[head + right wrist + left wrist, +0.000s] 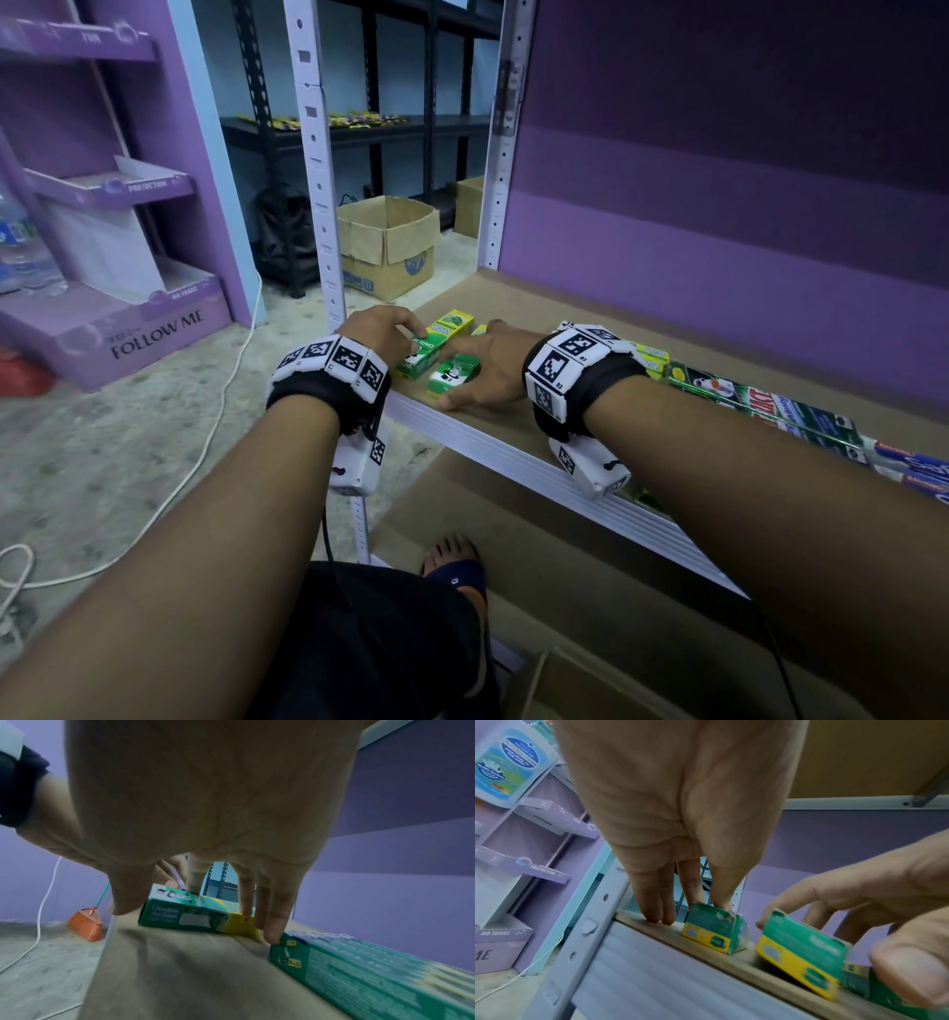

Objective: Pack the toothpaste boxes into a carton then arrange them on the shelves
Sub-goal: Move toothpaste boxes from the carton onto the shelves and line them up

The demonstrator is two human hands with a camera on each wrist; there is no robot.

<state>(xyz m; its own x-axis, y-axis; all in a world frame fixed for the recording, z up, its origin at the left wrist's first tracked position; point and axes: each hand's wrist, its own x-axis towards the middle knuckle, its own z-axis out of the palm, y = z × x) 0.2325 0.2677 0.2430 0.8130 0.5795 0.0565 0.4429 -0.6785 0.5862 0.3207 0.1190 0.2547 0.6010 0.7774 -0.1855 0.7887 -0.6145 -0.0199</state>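
Two small green-and-yellow toothpaste boxes lie at the front left corner of the brown shelf board. My left hand reaches down with straight fingers: two fingertips rest on the board and the others touch the top of the left box. My right hand arches over the second box, thumb at one end and fingers at the other, holding it. More toothpaste boxes lie in a row to the right.
Longer green boxes line the shelf's right part. A white upright post stands at the left corner. An open carton sits on the floor behind, and a carton flap shows below the shelf. A white cable crosses the floor.
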